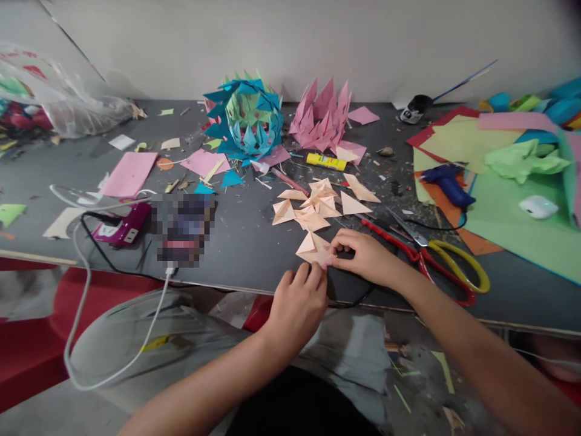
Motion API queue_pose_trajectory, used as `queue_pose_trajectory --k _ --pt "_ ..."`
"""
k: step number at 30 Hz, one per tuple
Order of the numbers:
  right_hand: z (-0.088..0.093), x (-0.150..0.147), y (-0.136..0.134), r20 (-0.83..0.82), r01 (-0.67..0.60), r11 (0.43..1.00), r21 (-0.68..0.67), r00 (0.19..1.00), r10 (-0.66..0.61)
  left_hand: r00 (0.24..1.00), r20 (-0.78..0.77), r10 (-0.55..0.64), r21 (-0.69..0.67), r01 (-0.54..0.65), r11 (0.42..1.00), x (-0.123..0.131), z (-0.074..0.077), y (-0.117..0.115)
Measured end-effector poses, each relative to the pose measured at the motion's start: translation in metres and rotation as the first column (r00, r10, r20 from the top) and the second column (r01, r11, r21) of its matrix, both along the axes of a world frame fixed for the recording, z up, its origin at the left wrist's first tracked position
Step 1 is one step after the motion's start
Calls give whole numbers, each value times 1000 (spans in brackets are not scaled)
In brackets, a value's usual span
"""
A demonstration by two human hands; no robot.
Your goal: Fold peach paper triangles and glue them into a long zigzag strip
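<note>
Close to the table's front edge, a peach paper piece (313, 247) with folded flaps lies between my hands. My right hand (358, 254) pinches its right corner between thumb and fingers. From below, my left hand (299, 300) presses curled fingertips at the paper's lower edge; the thumb is hidden. Just beyond lies a loose pile of folded peach paper pieces (318, 203). Right of my right hand rest red-handled scissors (422, 266) and yellow-handled scissors (447, 254), partly overlapping.
Blue (254, 136) and pink (320, 118) spiky paper rings stand near the wall. A glue stick (325, 161), a blue glue gun (447, 183), coloured sheets (526, 212) and a paint jar (415, 109) are around. Left lie a blurred phone (188, 227) on a white cable and a purple box (122, 224).
</note>
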State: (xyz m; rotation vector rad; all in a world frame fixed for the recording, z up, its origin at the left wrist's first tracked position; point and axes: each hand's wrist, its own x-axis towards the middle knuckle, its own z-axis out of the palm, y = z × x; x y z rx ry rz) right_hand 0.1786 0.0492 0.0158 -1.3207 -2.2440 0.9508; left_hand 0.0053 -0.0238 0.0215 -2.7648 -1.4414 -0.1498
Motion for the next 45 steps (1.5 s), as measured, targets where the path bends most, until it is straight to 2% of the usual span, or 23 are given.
queue_pose_trajectory --k 6,11,16,21,26,29,32,35,37,40,42,43,45 --pt "-3 7 6 -49 -17 996 -89 999 12 999 -10 -34 -8 34 999 -5 -1 1" --pt "-2 8 6 -71 -60 995 -86 996 54 986 163 -49 -72 61 996 -16 2 5" --pt "-1 7 3 -66 -80 996 -51 995 77 950 311 -27 -163 82 983 -29 3 24" --pt "1 6 3 -27 -96 995 -32 995 95 964 261 -56 -180 106 978 -32 4 44" --pt "3 2 -3 60 -144 982 121 989 138 959 241 -145 -250 206 946 -30 15 62" --pt "1 -1 -11 101 -166 951 260 984 145 953 204 -224 -325 281 903 -29 25 77" --pt "-2 -3 -18 107 -169 925 341 984 140 947 164 -277 -374 319 871 -27 34 89" --pt "-4 -4 -25 135 -126 913 387 988 79 953 119 -279 -357 303 884 -27 37 91" --pt "-4 -6 -30 125 -61 908 414 992 10 968 92 -233 -320 250 914 -26 35 84" --pt "-2 -14 -40 0 53 914 403 998 -58 991 136 -13 -338 59 939 -24 28 68" --pt "0 -21 -46 -92 96 939 331 993 -69 954 248 166 -445 -41 895 -22 24 57" --pt "1 -24 -48 -123 111 951 289 989 -78 919 316 234 -507 -45 861 -21 23 53" --pt "1 -28 -48 -156 150 964 220 981 -117 839 442 318 -606 19 795 -19 22 45"
